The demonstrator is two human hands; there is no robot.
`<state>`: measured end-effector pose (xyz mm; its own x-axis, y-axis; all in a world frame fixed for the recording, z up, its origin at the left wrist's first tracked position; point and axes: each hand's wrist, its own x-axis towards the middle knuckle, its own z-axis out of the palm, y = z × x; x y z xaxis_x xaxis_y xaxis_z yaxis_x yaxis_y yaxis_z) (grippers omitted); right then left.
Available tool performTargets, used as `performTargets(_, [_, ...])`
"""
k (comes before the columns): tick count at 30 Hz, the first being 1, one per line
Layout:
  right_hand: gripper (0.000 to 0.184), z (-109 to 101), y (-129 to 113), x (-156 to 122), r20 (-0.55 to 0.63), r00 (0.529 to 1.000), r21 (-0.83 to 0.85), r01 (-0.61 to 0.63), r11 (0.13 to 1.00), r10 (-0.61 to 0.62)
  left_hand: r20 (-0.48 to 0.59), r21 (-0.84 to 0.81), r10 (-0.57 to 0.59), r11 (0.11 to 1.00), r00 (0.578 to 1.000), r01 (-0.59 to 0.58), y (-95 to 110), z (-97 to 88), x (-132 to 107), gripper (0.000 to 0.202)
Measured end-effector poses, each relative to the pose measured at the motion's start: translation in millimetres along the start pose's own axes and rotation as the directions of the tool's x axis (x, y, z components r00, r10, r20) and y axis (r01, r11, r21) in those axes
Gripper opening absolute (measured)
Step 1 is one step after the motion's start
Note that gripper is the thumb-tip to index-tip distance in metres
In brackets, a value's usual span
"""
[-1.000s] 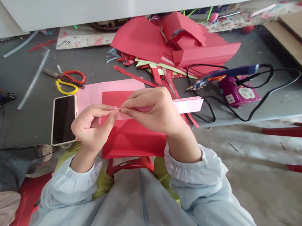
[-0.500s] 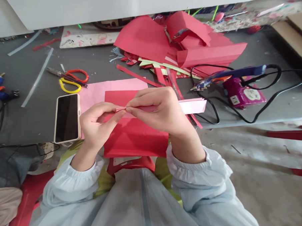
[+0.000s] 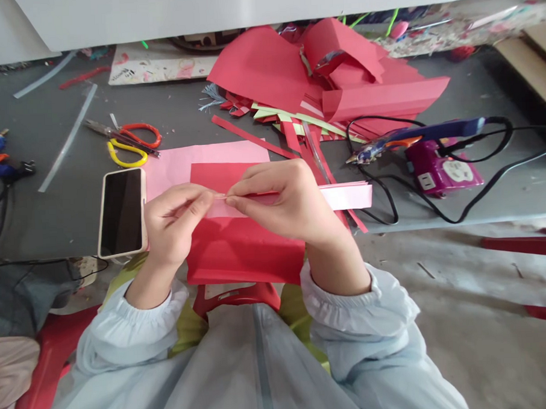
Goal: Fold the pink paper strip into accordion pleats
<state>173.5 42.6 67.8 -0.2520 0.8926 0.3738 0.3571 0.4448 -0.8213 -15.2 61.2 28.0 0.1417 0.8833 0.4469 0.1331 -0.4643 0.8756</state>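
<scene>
Both of my hands hold a folded pink paper strip [image 3: 347,196] edge-on above the table. My right hand [image 3: 284,201] is wrapped around the strip's middle, thumb and forefinger pinching its left end. My left hand [image 3: 177,224] pinches that same left end from the other side, fingertips meeting those of the right. The strip's free end sticks out to the right of my right hand. Beneath my hands lies a red paper sheet [image 3: 243,248] on top of a pink sheet [image 3: 172,163].
A phone [image 3: 122,212] lies face up left of my hands. Scissors [image 3: 125,144] with red and yellow handles lie behind it. A heap of red paper [image 3: 321,76] is at the back. A glue gun [image 3: 415,135], a purple socket [image 3: 441,170] and black cables sit right.
My left hand's fingers have shifted slightly along the strip's left end. The view has drifted a little. Otherwise nothing has moved.
</scene>
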Motion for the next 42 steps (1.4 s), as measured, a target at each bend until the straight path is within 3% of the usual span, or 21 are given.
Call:
performTargets(3, [0.018, -0.6, 0.4, -0.3, -0.013, 0.999, -0.004, -0.045, 0.999, 0.045, 0.041, -0.048, -0.11, 0.993, 0.993, 0.112, -3.7, -1.8, -1.4, 0.03])
performTargets(5, [0.019, -0.4, 1.5, -0.6, -0.01, 0.998, -0.012, -0.058, 0.998, 0.057, 0.059, -0.052, -0.117, 0.991, 0.991, 0.12, -3.0, -2.0, -0.9, 0.035])
performTargets(10, [0.02, 1.6, 3.8, -0.4, 0.012, 0.998, -0.034, -0.057, 0.998, 0.057, 0.064, 0.025, -0.052, 0.998, 0.997, 0.051, 4.9, 0.5, 3.4, 0.021])
performTargets(14, [0.019, 0.2, 2.0, 1.4, 0.054, 0.993, -0.036, -0.107, 0.994, 0.109, 0.076, -0.038, -0.071, 0.997, 0.995, 0.074, 6.3, 1.8, 4.9, 0.016])
performTargets(22, [0.017, -9.7, 3.0, -0.2, 0.055, 0.975, -0.131, -0.208, 0.969, 0.217, -0.048, 0.027, -0.11, 0.993, 0.993, 0.112, -3.2, -3.9, 6.9, 0.016])
performTargets(25, [0.017, -13.6, 6.5, -2.1, 0.057, 0.97, -0.166, -0.222, 0.961, 0.234, -0.083, -0.003, -0.113, 0.994, 0.99, 0.113, -6.9, -6.6, 8.5, 0.015])
performTargets(31, [0.02, -22.1, 9.9, -2.7, 0.085, 0.956, -0.191, -0.261, 0.946, 0.281, -0.082, -0.094, -0.228, 0.971, 0.97, 0.22, -5.7, -11.5, 10.8, 0.013])
performTargets(38, [0.021, -33.7, 12.9, -4.3, 0.088, 0.94, -0.217, -0.305, 0.927, 0.33, -0.145, -0.011, -0.122, 0.992, 0.982, 0.122, -21.3, -33.3, 21.0, 0.018])
performTargets(42, [0.021, -39.6, 18.2, -8.4, 0.082, 0.941, -0.24, -0.3, 0.923, 0.327, -0.175, -0.05, -0.064, 0.997, 0.982, 0.056, -30.2, -50.3, 25.1, 0.019])
